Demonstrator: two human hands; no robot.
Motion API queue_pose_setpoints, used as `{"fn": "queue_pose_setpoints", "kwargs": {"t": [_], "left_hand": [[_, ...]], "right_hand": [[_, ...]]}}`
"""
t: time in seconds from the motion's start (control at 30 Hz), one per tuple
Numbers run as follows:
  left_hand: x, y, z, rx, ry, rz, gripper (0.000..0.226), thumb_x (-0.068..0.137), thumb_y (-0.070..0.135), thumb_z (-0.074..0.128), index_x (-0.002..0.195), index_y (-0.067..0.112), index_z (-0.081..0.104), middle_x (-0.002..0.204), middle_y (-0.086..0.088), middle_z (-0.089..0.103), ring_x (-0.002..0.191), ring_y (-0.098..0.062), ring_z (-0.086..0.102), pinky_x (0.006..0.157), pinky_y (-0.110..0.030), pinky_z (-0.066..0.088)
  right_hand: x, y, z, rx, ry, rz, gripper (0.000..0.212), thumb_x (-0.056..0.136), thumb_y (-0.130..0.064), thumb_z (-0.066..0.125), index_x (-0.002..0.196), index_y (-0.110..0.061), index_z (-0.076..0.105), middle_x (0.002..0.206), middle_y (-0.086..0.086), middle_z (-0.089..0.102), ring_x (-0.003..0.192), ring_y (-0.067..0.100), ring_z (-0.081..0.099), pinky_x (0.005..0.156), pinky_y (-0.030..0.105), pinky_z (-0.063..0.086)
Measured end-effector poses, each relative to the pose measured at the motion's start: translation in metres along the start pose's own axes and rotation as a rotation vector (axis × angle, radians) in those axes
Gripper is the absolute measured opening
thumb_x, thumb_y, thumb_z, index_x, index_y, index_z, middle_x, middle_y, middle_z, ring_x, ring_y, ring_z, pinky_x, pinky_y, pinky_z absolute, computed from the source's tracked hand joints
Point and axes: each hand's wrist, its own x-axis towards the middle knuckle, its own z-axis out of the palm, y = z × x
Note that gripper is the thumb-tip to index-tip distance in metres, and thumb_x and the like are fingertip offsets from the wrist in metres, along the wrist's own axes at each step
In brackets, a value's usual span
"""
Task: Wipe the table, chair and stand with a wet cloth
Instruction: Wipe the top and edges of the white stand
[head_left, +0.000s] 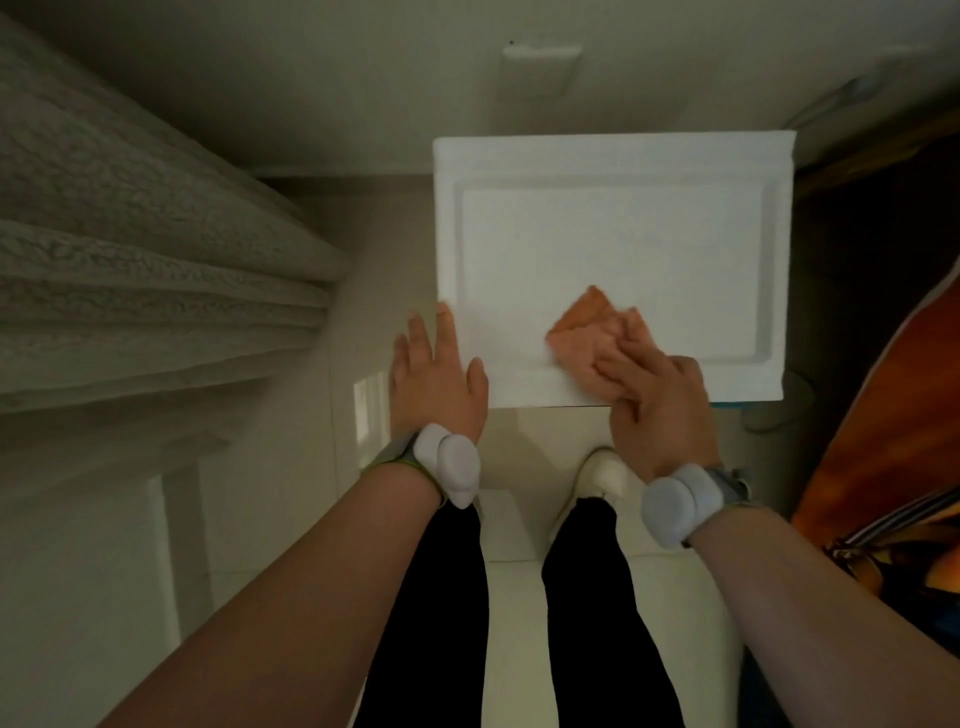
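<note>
Orange cloth (582, 332) lies bunched under the right hand (660, 405), whose fingers bend down over it and hold it pressed to the table (597, 234). The thumb and the near part of the cloth are hidden beneath the hand, and both the fingertips and the cloth's edges are blurred, so how tightly it is gripped is hard to judge. The cloth sits on the near part of the tabletop, a little right of its middle, with one pointed corner sticking out toward the far side.

The left hand (436, 384) holds nothing. It rests flat on the table's near left corner with fingers straight along the left edge and thumb on the surface. The corner itself is covered by the palm.

The tabletop is white, rectangular and matt, with a shallow recessed panel inside a raised border. Its legs are out of sight below.

Each wrist carries a pale grey wrist device (449, 462). Black trouser legs (436, 597) and a white shoe (597, 478) show below, over a pale floor. Ribbed curtain (130, 260) fills the left. An orange-brown object (893, 415) at the right is cut off and unclear.
</note>
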Motion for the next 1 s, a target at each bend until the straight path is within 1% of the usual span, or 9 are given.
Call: {"fn": "queue_pose_setpoints", "kwargs": {"t": [0.1, 0.17, 0.23, 0.37, 0.53, 0.67, 0.77, 0.87, 1.0], "left_hand": [[-0.006, 0.030, 0.011, 0.089, 0.086, 0.120, 0.068, 0.095, 0.023, 0.037, 0.149, 0.015, -0.003, 0.158, -0.009, -0.001, 0.145, -0.029, -0.003, 0.117, -0.043, 0.000], [-0.009, 0.054, 0.021, 0.023, 0.034, 0.192, 0.065, 0.095, 0.017, 0.033, 0.149, 0.012, -0.004, 0.158, -0.007, 0.001, 0.146, -0.025, -0.005, 0.119, -0.041, -0.003], [-0.010, 0.068, 0.029, -0.045, -0.026, 0.200, 0.063, 0.097, 0.019, 0.030, 0.149, 0.011, -0.004, 0.158, -0.007, 0.006, 0.146, -0.022, 0.000, 0.119, -0.038, -0.002], [-0.013, 0.067, 0.037, 0.035, -0.044, 0.229, 0.070, 0.095, 0.032, 0.034, 0.149, 0.011, -0.007, 0.158, -0.009, 0.004, 0.146, -0.023, 0.003, 0.119, -0.040, 0.009], [-0.017, 0.080, 0.043, 0.186, -0.046, 0.150, 0.078, 0.093, 0.046, 0.033, 0.148, 0.012, -0.010, 0.157, -0.015, -0.006, 0.145, -0.031, -0.004, 0.117, -0.046, 0.005], [-0.025, 0.116, 0.064, 0.230, -0.040, 0.204, 0.073, 0.090, 0.044, 0.025, 0.149, 0.010, -0.002, 0.156, -0.020, -0.006, 0.144, -0.036, -0.005, 0.116, -0.050, 0.001], [-0.031, 0.132, 0.078, 0.205, -0.050, 0.272, 0.080, 0.078, 0.047, 0.013, 0.148, 0.009, 0.014, 0.155, -0.018, 0.014, 0.143, -0.037, 0.013, 0.115, -0.052, 0.013], [-0.030, 0.131, 0.081, 0.290, -0.067, 0.259, 0.088, 0.079, 0.063, 0.011, 0.149, 0.011, 0.001, 0.157, -0.016, 0.003, 0.145, -0.034, 0.005, 0.116, -0.050, 0.007], [-0.022, 0.138, 0.075, 0.319, -0.068, 0.241, 0.084, 0.087, 0.064, 0.033, 0.149, 0.014, 0.006, 0.156, -0.015, 0.005, 0.143, -0.034, 0.004, 0.116, -0.052, 0.006]], "right_hand": [[0.006, -0.012, 0.004, -0.055, -0.075, -0.076, 0.057, 0.066, -0.013, 0.035, 0.112, -0.021, 0.066, 0.138, 0.007, 0.052, 0.106, 0.040, 0.053, 0.076, 0.041, 0.049], [0.011, -0.014, 0.012, -0.086, -0.207, -0.186, 0.069, 0.063, -0.022, 0.025, 0.123, -0.024, 0.058, 0.140, 0.002, 0.049, 0.127, 0.036, 0.043, 0.080, 0.041, 0.047], [0.015, -0.003, 0.013, -0.110, -0.255, -0.217, 0.074, 0.064, -0.026, 0.021, 0.132, -0.028, 0.049, 0.144, -0.001, 0.044, 0.128, 0.034, 0.043, 0.081, 0.042, 0.046], [0.011, 0.050, -0.007, -0.136, -0.177, -0.134, 0.062, 0.071, -0.024, 0.029, 0.128, -0.027, 0.053, 0.143, 0.003, 0.047, 0.114, 0.037, 0.053, 0.078, 0.042, 0.045], [0.003, 0.088, -0.033, -0.201, -0.006, 0.132, 0.057, 0.071, -0.013, 0.040, 0.126, -0.020, 0.056, 0.142, 0.007, 0.047, 0.125, 0.036, 0.046, 0.087, 0.037, 0.037], [-0.012, 0.057, -0.015, -0.074, 0.080, -0.011, 0.057, 0.071, 0.003, 0.049, 0.125, -0.011, 0.058, 0.141, 0.017, 0.046, 0.137, 0.036, 0.031, 0.103, 0.034, 0.029], [-0.018, 0.082, -0.013, -0.055, 0.042, -0.052, 0.056, 0.077, -0.003, 0.048, 0.130, -0.017, 0.054, 0.148, 0.013, 0.038, 0.126, 0.030, 0.039, 0.096, 0.033, 0.038], [-0.023, 0.115, -0.028, -0.141, -0.017, 0.033, 0.061, 0.074, -0.007, 0.048, 0.133, -0.022, 0.051, 0.148, 0.007, 0.039, 0.116, 0.032, 0.047, 0.088, 0.038, 0.044], [-0.036, 0.137, -0.045, -0.151, 0.027, 0.218, 0.056, 0.079, -0.015, 0.044, 0.135, -0.016, 0.050, 0.143, 0.016, 0.042, 0.097, 0.041, 0.049, 0.080, 0.040, 0.044]]}}
